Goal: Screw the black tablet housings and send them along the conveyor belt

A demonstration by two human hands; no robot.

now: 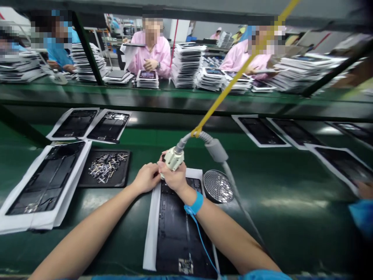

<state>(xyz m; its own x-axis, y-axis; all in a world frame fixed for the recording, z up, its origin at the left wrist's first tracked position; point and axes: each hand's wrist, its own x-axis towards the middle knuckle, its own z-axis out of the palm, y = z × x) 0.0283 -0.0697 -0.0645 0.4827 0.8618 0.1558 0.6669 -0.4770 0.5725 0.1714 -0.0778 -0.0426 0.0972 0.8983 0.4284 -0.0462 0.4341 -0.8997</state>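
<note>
My right hand (175, 177) is wrapped round a cream electric screwdriver (174, 158), whose grey cable hangs from a yellow strap. The tool is over the far end of a black tablet housing (171, 233), which lies on white sheeting (150, 245) in front of me. Its tip is hidden behind my fingers. Close beside it, at the housing's far left corner, my left hand (146, 178) has its fingers pinched together; what they hold, if anything, cannot be seen. A blue wrist strap (197, 204) with a cord circles my right wrist.
A black tray (125, 177) of small metallic parts lies left; a round perforated dish (218, 186) sits right. More housings (49, 175) rest on white sheets both sides. A co-worker's hand (365, 190) is at far right. Paper-layered stacks (188, 66) and people stand beyond the rail.
</note>
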